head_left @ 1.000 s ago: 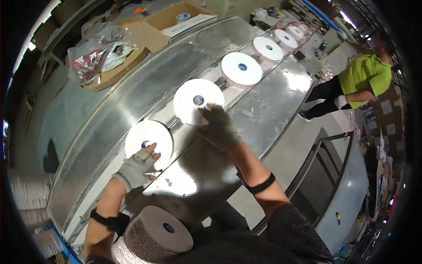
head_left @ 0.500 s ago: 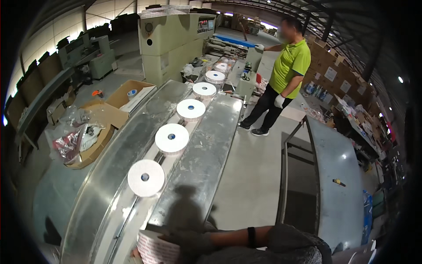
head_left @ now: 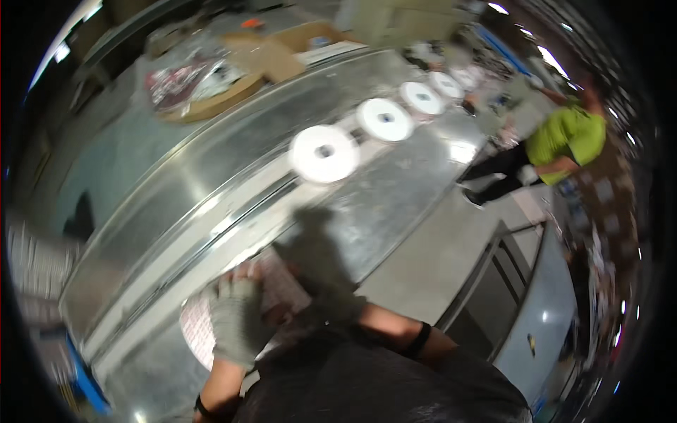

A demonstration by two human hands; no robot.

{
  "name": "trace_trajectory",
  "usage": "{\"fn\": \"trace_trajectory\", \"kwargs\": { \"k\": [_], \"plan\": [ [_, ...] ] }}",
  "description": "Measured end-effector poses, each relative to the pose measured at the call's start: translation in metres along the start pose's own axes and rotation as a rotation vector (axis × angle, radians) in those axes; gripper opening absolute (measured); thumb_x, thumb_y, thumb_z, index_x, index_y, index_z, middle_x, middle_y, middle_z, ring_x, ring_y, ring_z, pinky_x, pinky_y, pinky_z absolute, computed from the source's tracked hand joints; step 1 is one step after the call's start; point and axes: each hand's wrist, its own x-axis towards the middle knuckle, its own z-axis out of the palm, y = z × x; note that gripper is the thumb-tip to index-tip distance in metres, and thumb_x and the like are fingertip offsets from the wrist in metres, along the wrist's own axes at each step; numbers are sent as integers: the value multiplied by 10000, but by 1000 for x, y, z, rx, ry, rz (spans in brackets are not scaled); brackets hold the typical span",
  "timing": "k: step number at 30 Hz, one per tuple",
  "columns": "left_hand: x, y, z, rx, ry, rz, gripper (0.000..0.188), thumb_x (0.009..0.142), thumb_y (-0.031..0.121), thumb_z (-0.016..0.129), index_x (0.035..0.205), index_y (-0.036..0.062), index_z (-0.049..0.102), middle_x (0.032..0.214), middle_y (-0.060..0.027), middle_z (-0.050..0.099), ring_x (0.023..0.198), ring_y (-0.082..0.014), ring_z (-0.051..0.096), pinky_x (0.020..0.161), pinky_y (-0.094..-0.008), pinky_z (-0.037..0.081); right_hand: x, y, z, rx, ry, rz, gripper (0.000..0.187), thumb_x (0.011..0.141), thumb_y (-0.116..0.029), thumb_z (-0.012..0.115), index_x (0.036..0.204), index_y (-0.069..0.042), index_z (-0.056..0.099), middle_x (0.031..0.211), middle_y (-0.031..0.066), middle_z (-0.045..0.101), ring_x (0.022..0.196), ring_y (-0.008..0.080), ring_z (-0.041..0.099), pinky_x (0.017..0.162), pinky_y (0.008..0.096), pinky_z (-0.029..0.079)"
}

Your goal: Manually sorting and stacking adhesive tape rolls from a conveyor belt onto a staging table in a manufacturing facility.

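Note:
In front of my body, at the near edge of the metal conveyor table, sits a wide roll of printed white-and-pink material [head_left: 195, 326]. My left hand [head_left: 240, 316], in a pale glove with bare fingertips, is closed over its upper side. A second printed face [head_left: 278, 282] shows right of that hand; whether it belongs to the same roll I cannot tell. My right hand [head_left: 330, 299] is in dark shadow beside it, its fingers blurred and hidden. Farther up, a white roll [head_left: 324, 153] with a dark core lies flat on the conveyor track, several more behind it.
Smooth metal side plates [head_left: 204, 158] flank the track. An open cardboard box [head_left: 282, 63] and clear plastic lie beyond on the left. A person in a yellow-green shirt [head_left: 564, 137] stands at the far right. A grey table [head_left: 539, 310] with a cutter knife [head_left: 531, 344] is at right.
My view has swung down and left, so the conveyor and the person appear shifted right. My left hand, mostly out of view before, now shows on the printed roll.

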Motion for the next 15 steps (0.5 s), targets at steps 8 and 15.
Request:
{"fn": "trace_trajectory", "kwargs": {
  "k": [8,15],
  "plan": [
    [-16,-11,4,-34,161,28,785,708,478,743,1285,-11,535,1287,-202,555,1161,-408,509,985,-498,370,12,-6,-87,117,137,343,873,700,-174,754,1459,-9,355,1380,169,485,1294,286,454,1095,388,393],
    [-5,-8,4,-45,243,-89,704,711,524,728,1185,15,618,1164,-185,604,1080,-368,560,929,-444,430,159,-44,-96,-1098,356,-229,1048,610,-392,848,1466,-68,338,1326,218,506,1276,381,441,1017,442,411]
  ]
}}
